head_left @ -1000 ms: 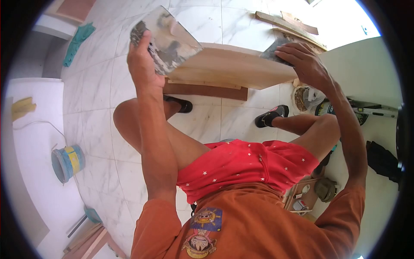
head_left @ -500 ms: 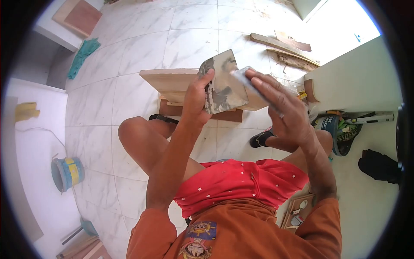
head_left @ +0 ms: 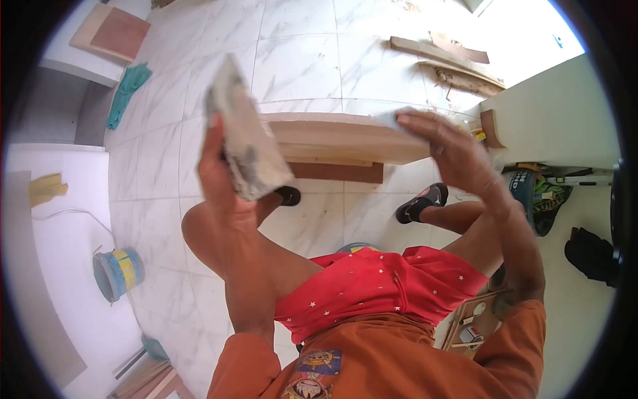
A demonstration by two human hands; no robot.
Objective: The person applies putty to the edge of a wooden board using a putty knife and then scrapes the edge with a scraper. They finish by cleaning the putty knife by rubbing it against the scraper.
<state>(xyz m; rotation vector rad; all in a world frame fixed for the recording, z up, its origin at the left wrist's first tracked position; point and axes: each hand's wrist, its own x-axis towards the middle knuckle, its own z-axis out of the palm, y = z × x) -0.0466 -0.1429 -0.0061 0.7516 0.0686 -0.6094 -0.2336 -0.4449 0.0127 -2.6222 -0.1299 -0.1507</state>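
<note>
My left hand (head_left: 226, 179) is closed on a flat board smeared with pale putty and dark stains (head_left: 249, 143), thumb over its near face, held tilted above my left knee. The board is blurred by motion. My right hand (head_left: 458, 146) grips a thin, pale grey putty scraper (head_left: 389, 120), its fingers laid flat along the blade. That scraper lies along the upper edge of a light wooden panel (head_left: 325, 136), near its right end. The panel stands in front of my legs, over a reddish-brown wooden strip (head_left: 339, 171).
Wood offcuts (head_left: 445, 60) lie on the tiled floor ahead. A blue bucket (head_left: 118, 272) stands at left, a teal cloth (head_left: 129, 93) further up. By the right wall are a dark bucket of tools (head_left: 528, 193) and a black cloth (head_left: 588, 256). A wooden tray (head_left: 472, 319) sits beside my right hip.
My left hand has swung left with the putty board, away from the scraper. My right hand has moved slightly right, bringing the scraper from the board to the panel's upper edge.
</note>
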